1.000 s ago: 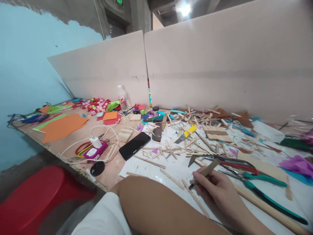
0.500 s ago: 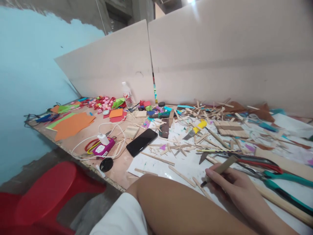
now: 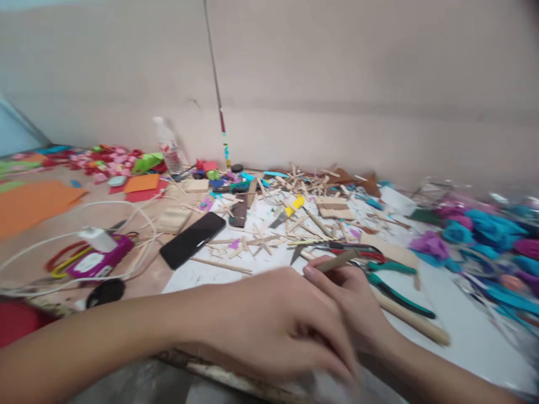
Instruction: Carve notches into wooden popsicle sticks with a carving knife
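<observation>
My right hand (image 3: 362,297) is closed, thumb and fingers pinching a flat brown stick (image 3: 337,261) over the white paper. My left hand (image 3: 273,322) reaches across in front of it, palm down and fingers bent; motion smears the fingertips, and whether they hold anything does not show. Just beyond the right hand lie a red-and-black-handled tool (image 3: 353,248) and green-handled pliers (image 3: 400,294). Beside them rests a round wooden rod (image 3: 416,322). A dark grey blade (image 3: 297,254) shows left of the stick.
Loose craft sticks (image 3: 263,242) and a yellow-handled tool (image 3: 290,211) litter the paper (image 3: 185,280). To the left are a black phone (image 3: 193,238), a purple power strip (image 3: 103,258) with a white cable, and a bottle (image 3: 168,148). Coloured scraps (image 3: 484,230) pile up at right.
The view has swung right, bringing the coloured pile into sight. My left hand has come into view across the right one. My right hand still grips the brown stick.
</observation>
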`<state>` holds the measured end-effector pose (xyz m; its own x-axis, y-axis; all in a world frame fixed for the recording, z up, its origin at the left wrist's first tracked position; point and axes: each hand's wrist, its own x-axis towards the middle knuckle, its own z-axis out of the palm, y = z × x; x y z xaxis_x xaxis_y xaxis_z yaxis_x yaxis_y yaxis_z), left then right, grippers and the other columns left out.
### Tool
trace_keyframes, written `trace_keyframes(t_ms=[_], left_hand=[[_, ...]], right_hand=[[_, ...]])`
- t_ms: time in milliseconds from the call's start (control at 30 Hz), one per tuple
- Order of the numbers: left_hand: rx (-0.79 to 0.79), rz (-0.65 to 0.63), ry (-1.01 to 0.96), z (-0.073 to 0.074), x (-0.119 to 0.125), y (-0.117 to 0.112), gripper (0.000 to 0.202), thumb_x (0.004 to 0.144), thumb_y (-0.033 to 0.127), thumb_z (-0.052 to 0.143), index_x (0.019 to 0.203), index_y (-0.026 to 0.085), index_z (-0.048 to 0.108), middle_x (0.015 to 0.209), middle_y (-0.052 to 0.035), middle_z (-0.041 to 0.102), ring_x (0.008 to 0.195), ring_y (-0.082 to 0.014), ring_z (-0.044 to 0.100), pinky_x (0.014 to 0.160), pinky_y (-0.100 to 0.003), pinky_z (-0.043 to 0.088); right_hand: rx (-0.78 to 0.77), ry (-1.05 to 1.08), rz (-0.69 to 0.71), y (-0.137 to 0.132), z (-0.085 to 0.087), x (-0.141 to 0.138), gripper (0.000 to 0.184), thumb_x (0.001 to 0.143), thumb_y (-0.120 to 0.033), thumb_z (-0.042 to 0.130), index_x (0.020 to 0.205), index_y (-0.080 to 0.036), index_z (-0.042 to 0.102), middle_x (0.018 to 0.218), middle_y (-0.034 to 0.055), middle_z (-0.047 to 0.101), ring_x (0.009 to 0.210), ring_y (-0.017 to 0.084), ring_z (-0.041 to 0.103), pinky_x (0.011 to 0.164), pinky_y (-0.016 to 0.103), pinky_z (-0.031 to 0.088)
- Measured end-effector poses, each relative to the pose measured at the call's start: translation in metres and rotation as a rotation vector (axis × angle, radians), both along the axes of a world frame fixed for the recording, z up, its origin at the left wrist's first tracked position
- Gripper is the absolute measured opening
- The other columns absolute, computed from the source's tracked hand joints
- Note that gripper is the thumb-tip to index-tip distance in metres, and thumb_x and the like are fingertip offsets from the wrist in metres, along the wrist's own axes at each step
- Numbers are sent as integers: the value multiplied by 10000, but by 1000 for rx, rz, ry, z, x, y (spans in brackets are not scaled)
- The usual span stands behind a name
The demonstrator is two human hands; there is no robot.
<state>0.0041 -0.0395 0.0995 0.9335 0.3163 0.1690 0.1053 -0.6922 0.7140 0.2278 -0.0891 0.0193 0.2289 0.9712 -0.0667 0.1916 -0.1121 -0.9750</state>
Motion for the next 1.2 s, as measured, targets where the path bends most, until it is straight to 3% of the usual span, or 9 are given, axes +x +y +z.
trace_keyframes(t_ms=[67, 133, 300, 467, 600, 833, 1033, 1200], left_hand=[[65, 107, -3, -17, -4, 13, 142, 1101, 162, 756, 996, 204, 842, 937, 21, 836, 886, -122, 775, 867, -220, 583], [116, 179, 19, -34, -11, 27, 131, 1044, 94, 771, 959, 155, 849, 901, -41, 814, 863, -189, 753, 820, -297, 544], [177, 105, 63, -63, -16, 41, 161, 1040, 95, 733, 978, 172, 860, 993, -53, 803, 938, -203, 759, 837, -301, 525], [249, 57, 95, -76, 0, 36, 177, 1085, 160, 690, 990, 155, 840, 1066, -83, 787, 984, -236, 733, 879, -349, 529], [279, 59, 103, -83, 6, 38, 153, 1069, 162, 713, 1006, 169, 852, 1018, -66, 782, 940, -240, 723, 846, -360, 512], [296, 149, 123, -88, -4, 48, 251, 1115, 189, 664, 937, 150, 837, 939, -63, 763, 874, -217, 707, 773, -341, 475], [194, 246, -7, -98, -11, 36, 248, 1084, 155, 610, 940, 185, 809, 925, -24, 728, 849, -185, 666, 753, -325, 470], [195, 251, -63, -103, -9, 32, 277, 1088, 128, 560, 1001, 189, 815, 927, -25, 722, 818, -200, 617, 732, -355, 454]], right_hand=[[19, 4, -2, 0, 5, -1, 640, 773, -821, 881, 843, -204, 726, 600, -23, 588, 500, 126, 472, 479, 276, 353], [48, 12, -2, 1, 7, -4, 623, 803, -810, 864, 829, -205, 713, 621, -19, 606, 476, 114, 459, 460, 270, 324], [136, 13, 14, 2, 8, -10, 534, 888, -700, 850, 762, -201, 706, 574, -17, 577, 475, 115, 441, 442, 269, 291], [229, -10, -7, 4, 6, -6, 425, 943, -513, 830, 692, -204, 682, 571, -17, 588, 506, 111, 473, 470, 258, 337], [289, -50, -13, 8, 5, -8, 326, 952, -425, 804, 726, -205, 722, 608, -17, 638, 530, 111, 527, 504, 246, 402], [297, -157, 9, 12, 5, -8, 326, 977, -343, 803, 682, -218, 742, 607, -18, 672, 541, 114, 597, 502, 217, 443], [335, -362, 6, 12, 7, 2, 236, 943, -281, 809, 709, -262, 803, 568, -43, 686, 469, 94, 572, 447, 174, 440], [322, -401, 89, 16, 10, 7, 195, 959, -251, 793, 769, -288, 819, 668, -56, 782, 509, 100, 670, 458, 145, 508]])
